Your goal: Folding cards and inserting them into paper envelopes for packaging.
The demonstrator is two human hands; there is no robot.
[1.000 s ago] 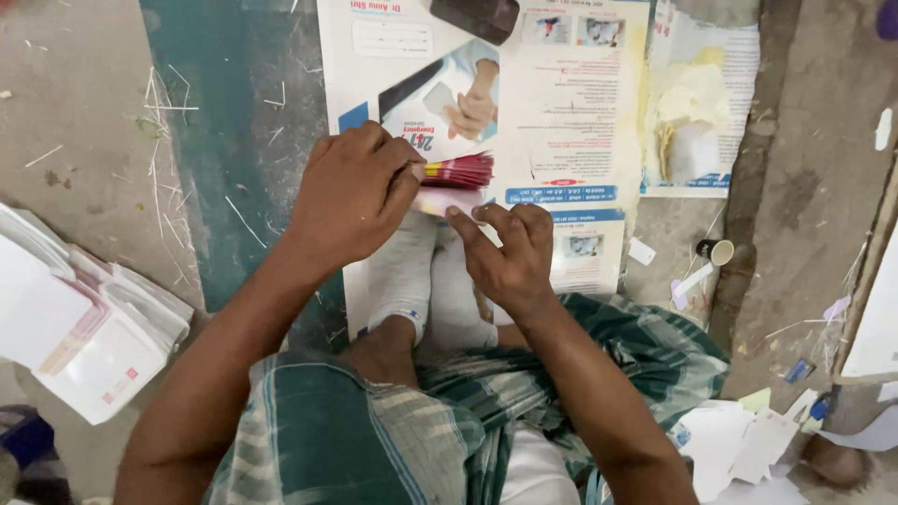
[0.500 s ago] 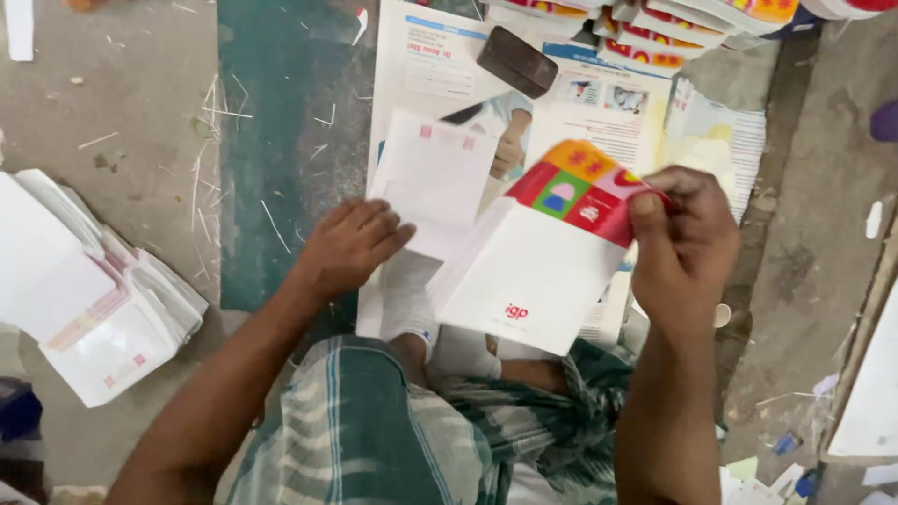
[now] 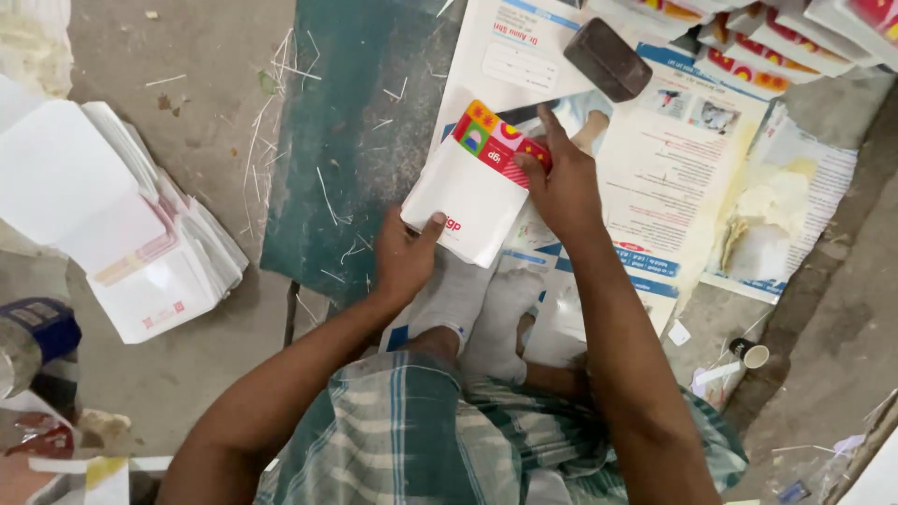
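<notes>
— Envelope (image 3: 477, 192): where, from the head view?
— Lay on the printed sheets (image 3: 655, 168), just ahead of the socked feet (image 3: 477, 313), between both hands. Long axis slanted, lower end toward the left, patterned end up and to the right.
— Hands?
— Left hand (image 3: 404, 257) closed on the lower white corner, thumb on top. Right hand (image 3: 559, 182) pinched the coloured flap (image 3: 496, 140), fingers narrow. Right reached further out; left sat nearer the body.
— Markings on it?
— White body, small red mark by the left thumb; flap in red, yellow, green and pink squares.
— Elsewhere in that view?
— Dark block (image 3: 608, 59) beyond the right hand, on a white sheet. Row of like envelopes (image 3: 795, 42) fanned along the top right, red and yellow edges showing. White stack (image 3: 140, 243) well off to the left, pinkish bands on some. Green board (image 3: 355, 140) under the sheets' left edge. Small cap (image 3: 753, 355) low on the right.
— No other views?
— None.
</notes>
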